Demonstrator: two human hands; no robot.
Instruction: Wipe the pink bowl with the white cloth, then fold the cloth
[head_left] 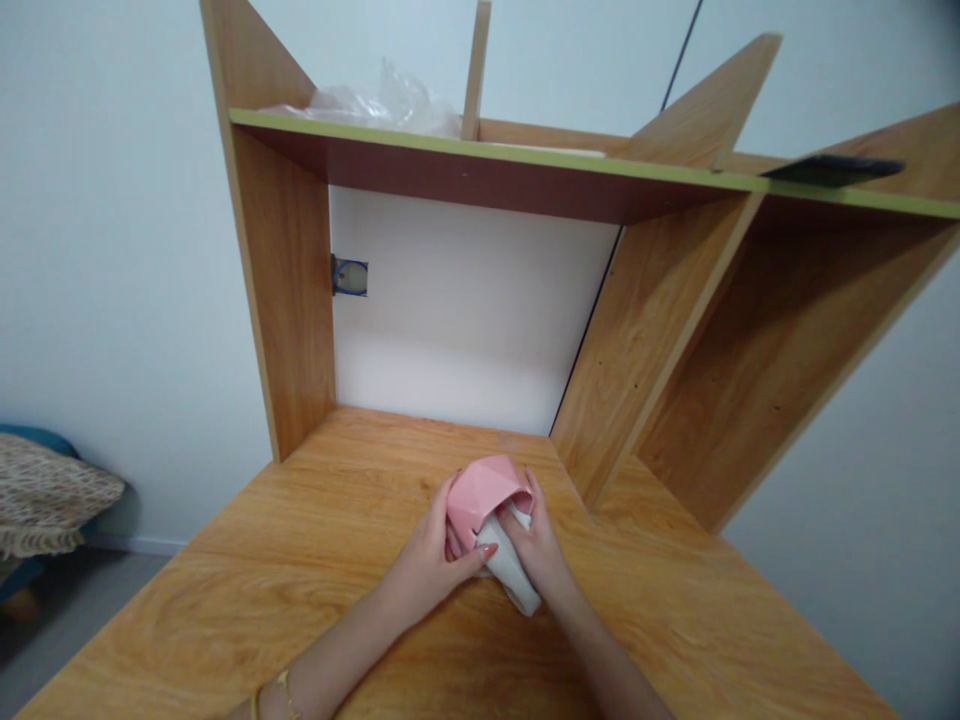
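A pink faceted pot (480, 492) is tilted just above or on the desk, its opening turned down toward me; I cannot tell whether it touches the wood. My left hand (441, 540) is closed round its left side, with the thumb at the lower rim. A whitish cloth (510, 572) is partly inside the opening and hangs out below it. My right hand (534, 535) presses the cloth into the pot, some fingers inside and others along the outer right side. The fingertips inside are hidden.
The wooden desk (300, 570) carries a shelf unit with a green-edged shelf (555, 165). A clear plastic bag (390, 105) and a flat black object (836, 170) lie up there. A blue seat with a woven cover (52, 490) stands at left.
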